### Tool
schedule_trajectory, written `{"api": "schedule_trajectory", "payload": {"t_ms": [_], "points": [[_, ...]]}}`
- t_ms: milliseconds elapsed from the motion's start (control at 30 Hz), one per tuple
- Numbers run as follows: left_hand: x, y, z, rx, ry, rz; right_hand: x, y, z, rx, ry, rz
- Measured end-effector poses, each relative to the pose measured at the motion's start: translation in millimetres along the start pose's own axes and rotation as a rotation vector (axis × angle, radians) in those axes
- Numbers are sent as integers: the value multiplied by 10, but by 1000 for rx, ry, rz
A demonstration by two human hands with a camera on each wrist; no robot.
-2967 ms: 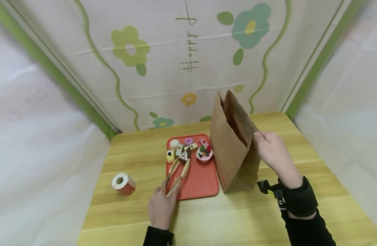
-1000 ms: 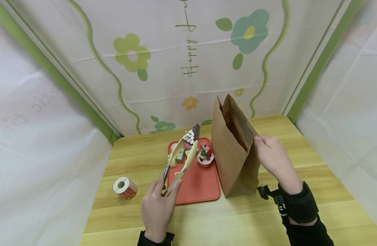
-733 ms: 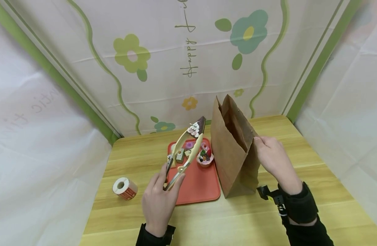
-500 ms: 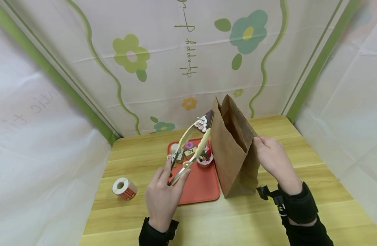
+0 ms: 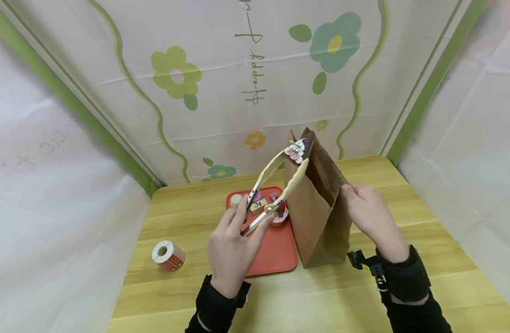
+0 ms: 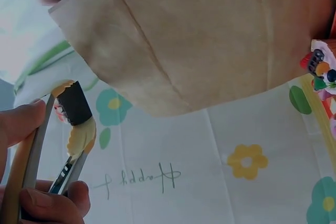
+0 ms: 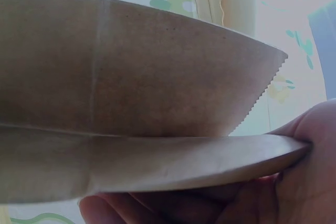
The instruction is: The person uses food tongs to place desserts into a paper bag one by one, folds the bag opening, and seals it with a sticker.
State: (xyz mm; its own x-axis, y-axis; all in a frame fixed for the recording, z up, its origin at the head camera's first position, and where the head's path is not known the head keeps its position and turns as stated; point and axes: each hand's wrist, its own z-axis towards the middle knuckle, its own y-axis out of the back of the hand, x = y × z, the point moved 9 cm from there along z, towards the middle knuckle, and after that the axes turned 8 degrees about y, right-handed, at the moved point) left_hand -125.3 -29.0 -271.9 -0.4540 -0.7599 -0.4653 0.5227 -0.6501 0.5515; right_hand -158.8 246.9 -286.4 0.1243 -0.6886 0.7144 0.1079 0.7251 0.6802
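Left hand (image 5: 233,252), as I read it from afar, squeezes tongs (image 5: 294,182) that pinch a cake slice (image 5: 298,150), seemingly over the far mouth of the paper bag (image 5: 310,222); right hand (image 5: 372,215) pinches the bag's right rim. I'd worry that a slackened squeeze drops the slice outside, or a low pass snags the rim and buckles the opening.

1 open-topped paper bag (image 5: 311,222) between red tray (image 5: 280,254) and right hand (image 5: 370,213), free gap between tray and label roll (image 5: 168,255)
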Motion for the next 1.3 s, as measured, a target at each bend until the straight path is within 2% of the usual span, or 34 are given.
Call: {"api": "schedule_trajectory", "payload": {"t_ms": [300,467,800,1100,1300], "points": [[-103,-128,56,18,-18,20,-12,59,50,9,5,-18],[-135,-160,76,48,3,41,-10,103,76,-2,13,-20],[-214,-136,123,111,52,70,-15,135,104,-20,6,-30],[-331,-82,161,154,54,129,-11,146,91,-16,0,-25],[-382,-54,176,156,43,148,-9,144,82,-8,-3,-17]]}}
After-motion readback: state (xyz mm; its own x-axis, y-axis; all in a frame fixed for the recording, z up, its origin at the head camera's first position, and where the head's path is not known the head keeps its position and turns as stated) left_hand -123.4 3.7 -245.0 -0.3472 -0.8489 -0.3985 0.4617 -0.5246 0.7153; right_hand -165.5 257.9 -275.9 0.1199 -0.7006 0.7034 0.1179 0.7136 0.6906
